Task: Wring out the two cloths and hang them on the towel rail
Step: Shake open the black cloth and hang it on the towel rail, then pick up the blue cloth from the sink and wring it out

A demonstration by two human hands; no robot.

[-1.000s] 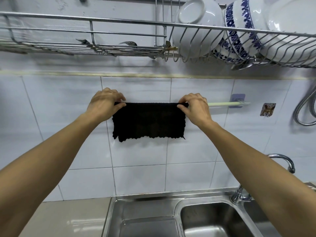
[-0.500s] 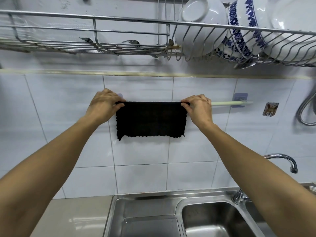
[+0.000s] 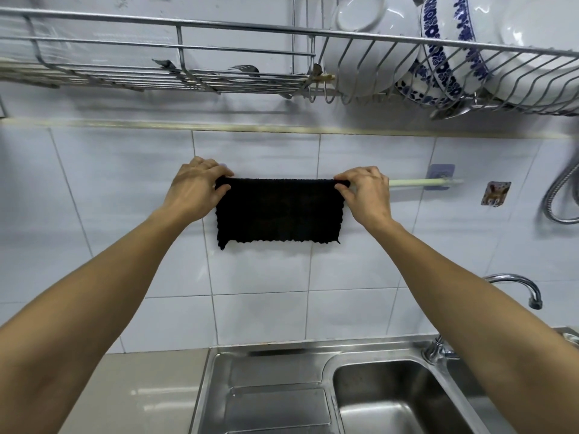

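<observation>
The black cloth (image 3: 277, 209) is draped over the towel rail (image 3: 407, 182) on the tiled wall (image 3: 125, 198), hanging flat above the sink (image 3: 282, 386). The left hand (image 3: 195, 189) pinches its top left corner, fingers curled over the fold; the right hand (image 3: 365, 192) pinches the top right corner the same way, thumb underneath. Soft, limp stuff, this: a knitted or waffled weave, a scalloped bottom edge, one lower corner drooping to a point. It looks light, and I'd guess damp, so it should cling to the rail rather than slide. The top corners are the right place to hold it; pulling outward there spreads it smooth. The rail is a thin, pale green rod, slick-looking, held by a stick-on bracket (image 3: 441, 175), so I'd go gently with any downward tug. Only one cloth shows; where the second is, I can't tell. Overhead, a wire dish rack (image 3: 188, 51) carries glossy bowls (image 3: 376, 42). A chrome tap (image 3: 517, 285) curves over at the right.
</observation>
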